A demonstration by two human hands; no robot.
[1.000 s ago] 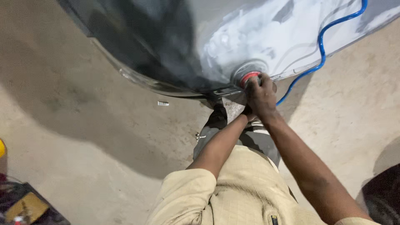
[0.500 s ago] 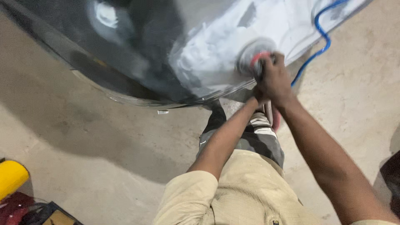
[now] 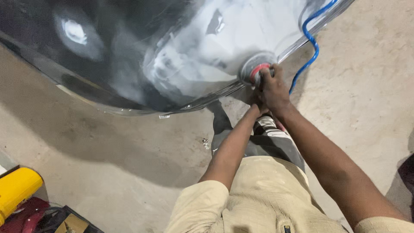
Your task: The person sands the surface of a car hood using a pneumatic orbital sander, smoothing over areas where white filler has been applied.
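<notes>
A round air sander with a red body and grey disc presses against a dark, glossy car body panel, at the edge of a pale sanded patch. My right hand is wrapped over the top of the sander. My left hand sits just below it, mostly hidden under the right hand, gripping the tool's lower part. A blue air hose runs from the sander up and right across the panel.
Bare concrete floor lies below the panel's lower edge. A yellow cylinder and red and dark items sit at the bottom left. My feet and grey trousers are beneath the sander.
The sander and both hands have shifted along the panel's lower edge, and the view has tilted, bringing more of the yellow cylinder and the sanded patch into sight.
</notes>
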